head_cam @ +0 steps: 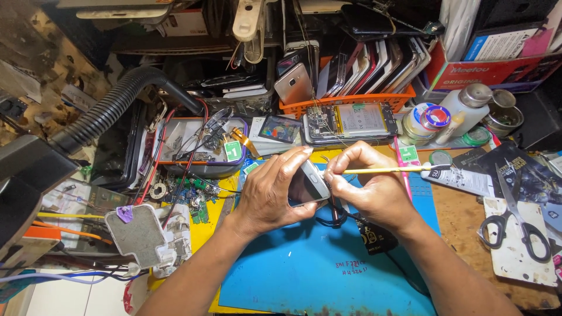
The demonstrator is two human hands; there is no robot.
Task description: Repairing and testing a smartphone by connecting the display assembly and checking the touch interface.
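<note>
Left hand (266, 196) fingers are wrapping around a silver phone (307, 186) at frame centre, above the blue mat (328, 263); right hand (372, 190) fingers are pinching a thin yellow stick (389, 170) against its edge. It's looking light, stiff, slippery and fragile, best held by its sides

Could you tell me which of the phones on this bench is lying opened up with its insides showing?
The opened phone lying flat before the orange basket, battery and boards exposed. The basket's phones stand closed on edge, and the left hand holds a closed silver phone.
</note>
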